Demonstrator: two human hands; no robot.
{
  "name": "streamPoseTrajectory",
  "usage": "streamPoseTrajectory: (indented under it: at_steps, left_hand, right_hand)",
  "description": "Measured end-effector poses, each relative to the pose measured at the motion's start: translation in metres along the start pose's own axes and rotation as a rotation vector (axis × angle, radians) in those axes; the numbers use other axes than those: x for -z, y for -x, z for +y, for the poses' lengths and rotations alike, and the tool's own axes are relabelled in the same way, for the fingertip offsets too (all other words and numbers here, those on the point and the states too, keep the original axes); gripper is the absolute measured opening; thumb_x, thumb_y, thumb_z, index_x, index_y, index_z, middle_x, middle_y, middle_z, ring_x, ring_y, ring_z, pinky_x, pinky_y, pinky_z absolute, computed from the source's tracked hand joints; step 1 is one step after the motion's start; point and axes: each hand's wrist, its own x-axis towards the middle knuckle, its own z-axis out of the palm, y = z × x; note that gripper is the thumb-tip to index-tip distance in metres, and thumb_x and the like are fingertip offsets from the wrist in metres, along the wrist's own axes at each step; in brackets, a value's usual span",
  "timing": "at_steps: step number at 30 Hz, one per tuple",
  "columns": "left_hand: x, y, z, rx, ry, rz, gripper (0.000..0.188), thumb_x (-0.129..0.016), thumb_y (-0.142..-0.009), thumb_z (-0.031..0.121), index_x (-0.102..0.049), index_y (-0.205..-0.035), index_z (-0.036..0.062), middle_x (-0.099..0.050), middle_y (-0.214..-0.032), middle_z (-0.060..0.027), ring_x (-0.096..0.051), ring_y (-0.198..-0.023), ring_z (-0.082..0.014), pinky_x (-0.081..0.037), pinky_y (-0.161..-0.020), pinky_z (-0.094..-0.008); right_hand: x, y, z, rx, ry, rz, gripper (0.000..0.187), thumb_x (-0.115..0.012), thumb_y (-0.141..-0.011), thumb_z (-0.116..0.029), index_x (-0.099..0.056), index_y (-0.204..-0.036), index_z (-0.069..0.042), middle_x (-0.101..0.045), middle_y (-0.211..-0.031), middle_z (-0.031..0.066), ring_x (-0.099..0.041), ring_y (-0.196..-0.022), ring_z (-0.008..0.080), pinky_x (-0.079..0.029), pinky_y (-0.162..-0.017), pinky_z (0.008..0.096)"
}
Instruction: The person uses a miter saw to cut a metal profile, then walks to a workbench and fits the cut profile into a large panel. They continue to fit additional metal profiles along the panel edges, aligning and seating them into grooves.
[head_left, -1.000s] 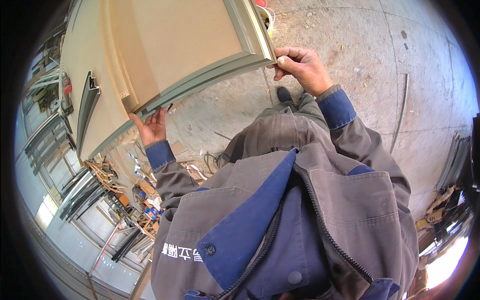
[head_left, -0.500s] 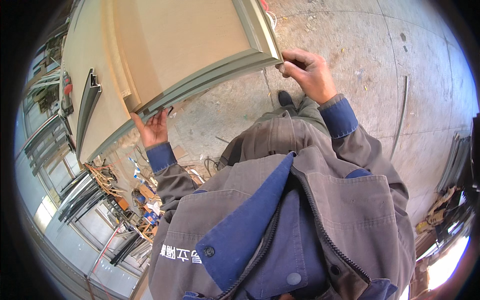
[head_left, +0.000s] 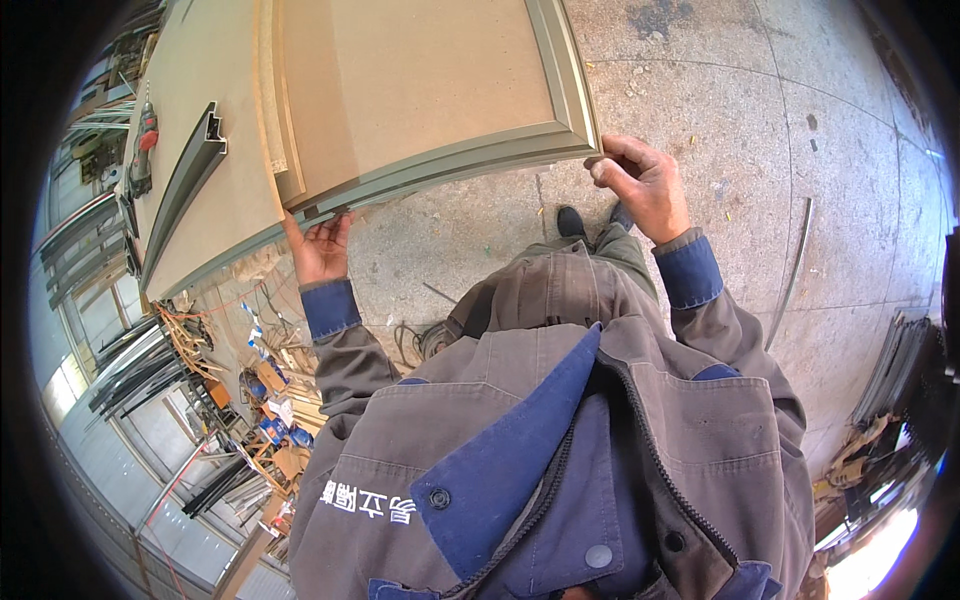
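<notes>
A large beige panel (head_left: 430, 90) with a grey-green metal frame (head_left: 450, 165) along its edges lies before me at the upper middle. At its near right corner my right hand (head_left: 645, 190) is closed, with thumb and fingers pinched at the frame. My left hand (head_left: 320, 250) is at the near edge further left, its thumb up against the board edge and its fingers curled at the underside of the frame. Some of those fingertips are hidden by the frame. A raw wood strip (head_left: 275, 100) runs along the panel's left side.
Left of the panel, a dark metal profile (head_left: 190, 185) and a red-and-grey power drill (head_left: 144, 145) lie on a beige board (head_left: 215, 75). Clutter with offcuts and boxes (head_left: 270, 400) fills the lower left. A long thin strip (head_left: 795, 265) lies on the concrete floor (head_left: 740, 150) at right.
The panel, its frame and both hands appear further right and a little lower in the view. The background has shifted too. Both hands stay at the same places on the frame.
</notes>
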Motion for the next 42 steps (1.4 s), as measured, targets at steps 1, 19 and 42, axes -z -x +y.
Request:
streamPoseTrajectory:
  at_steps: [1, 19, 42]
  left_hand:
    - [0.0, 0.0, 0.0, -0.005, -0.005, 0.002, 0.079, -0.068, -0.081, 0.064, -0.057, -0.114, -0.0067, -0.063, -0.104, -0.0199, -0.065, -0.097, -0.033, -0.06, -0.083, -0.0382]
    - [0.008, -0.008, -0.002, -0.004, 0.011, -0.029, 0.078, -0.066, -0.083, 0.062, -0.056, -0.114, -0.0087, -0.066, -0.105, -0.0209, -0.066, -0.096, -0.035, -0.062, -0.08, -0.0381]
    - [0.014, -0.008, -0.005, -0.009, 0.06, -0.12, 0.069, -0.064, -0.087, 0.057, -0.059, -0.11, -0.0073, -0.069, -0.101, -0.0163, -0.069, -0.09, -0.0275, -0.061, -0.085, -0.0416]
  right_hand:
    - [-0.001, 0.0, 0.002, 0.02, 0.031, 0.017, 0.024, -0.068, -0.087, -0.009, -0.069, -0.108, 0.003, -0.07, -0.091, 0.0087, -0.065, -0.077, 0.0114, -0.053, -0.071, 0.0254]
    - [0.001, 0.004, -0.012, -0.014, 0.04, 0.004, 0.02, -0.056, -0.093, -0.008, -0.067, -0.105, 0.005, -0.068, -0.089, 0.0078, -0.067, -0.077, 0.0126, -0.055, -0.07, 0.0266]
    - [-0.004, -0.069, -0.059, -0.167, 0.089, -0.106, 0.033, -0.064, -0.093, -0.027, -0.061, -0.107, 0.002, -0.065, -0.09, 0.0049, -0.061, -0.079, 0.0095, -0.052, -0.071, 0.0252]
